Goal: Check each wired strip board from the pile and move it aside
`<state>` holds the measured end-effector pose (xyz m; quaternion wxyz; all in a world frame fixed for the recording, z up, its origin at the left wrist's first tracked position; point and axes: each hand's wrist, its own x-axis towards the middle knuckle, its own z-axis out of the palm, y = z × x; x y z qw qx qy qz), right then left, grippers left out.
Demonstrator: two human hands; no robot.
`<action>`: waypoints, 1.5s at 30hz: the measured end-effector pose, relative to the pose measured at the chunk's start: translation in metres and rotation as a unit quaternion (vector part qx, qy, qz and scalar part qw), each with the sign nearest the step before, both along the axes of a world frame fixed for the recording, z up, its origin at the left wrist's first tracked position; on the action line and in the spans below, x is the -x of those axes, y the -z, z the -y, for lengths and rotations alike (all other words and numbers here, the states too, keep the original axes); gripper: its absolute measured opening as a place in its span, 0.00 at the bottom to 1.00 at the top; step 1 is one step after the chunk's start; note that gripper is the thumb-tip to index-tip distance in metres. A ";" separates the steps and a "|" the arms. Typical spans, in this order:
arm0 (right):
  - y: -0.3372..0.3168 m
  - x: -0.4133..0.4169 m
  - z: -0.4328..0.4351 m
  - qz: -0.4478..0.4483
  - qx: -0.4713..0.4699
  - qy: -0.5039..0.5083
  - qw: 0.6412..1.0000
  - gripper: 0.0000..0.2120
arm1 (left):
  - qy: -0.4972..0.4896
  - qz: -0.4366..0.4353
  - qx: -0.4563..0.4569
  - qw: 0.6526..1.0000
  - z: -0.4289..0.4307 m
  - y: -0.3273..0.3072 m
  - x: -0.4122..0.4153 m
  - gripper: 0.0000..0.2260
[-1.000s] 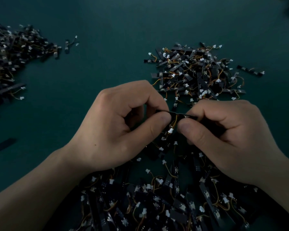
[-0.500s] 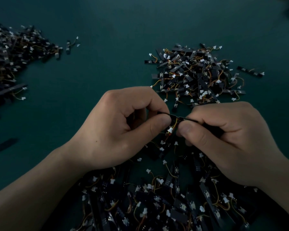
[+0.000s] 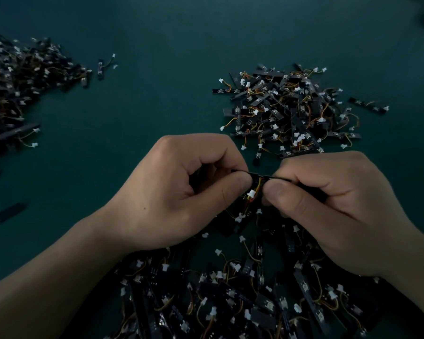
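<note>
Hands: our left hand (image 3: 181,192) and right hand (image 3: 328,211) pinch one strip board (image 3: 260,176).
Risk: we may tear its wire (image 3: 253,189) by bending.

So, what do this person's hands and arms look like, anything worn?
The left hand and right hand are bare: no gloves, rings or watch show. Both forearms are uncovered to the picture's edge, with no sleeve in view.

Left hand (image 3: 181,192), right hand (image 3: 328,211) pinch strip board (image 3: 261,176) over near pile (image 3: 230,302).
</note>
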<state>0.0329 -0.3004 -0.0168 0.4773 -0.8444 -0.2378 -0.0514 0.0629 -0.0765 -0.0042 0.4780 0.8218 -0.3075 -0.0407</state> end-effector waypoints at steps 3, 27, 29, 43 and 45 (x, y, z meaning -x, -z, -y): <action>0.000 0.000 0.000 0.002 0.007 -0.008 1.000 0.08 | 0.009 -0.005 -0.002 1.000 0.000 -0.001 0.000 0.09; -0.004 -0.002 -0.003 -0.065 0.054 -0.061 0.995 0.13 | 0.052 -0.045 -0.010 0.998 -0.003 0.002 -0.001 0.07; -0.004 -0.001 -0.003 -0.069 0.046 -0.055 0.995 0.14 | 0.049 -0.037 -0.010 0.998 -0.002 0.003 -0.002 0.07; -0.001 -0.003 0.003 -0.025 -0.097 0.045 0.994 0.18 | -0.034 -0.031 0.019 0.999 -0.001 0.009 -0.004 0.14; -0.001 -0.005 0.004 -0.029 -0.146 0.092 0.985 0.12 | -0.044 0.027 -0.034 0.998 -0.001 0.008 -0.003 0.12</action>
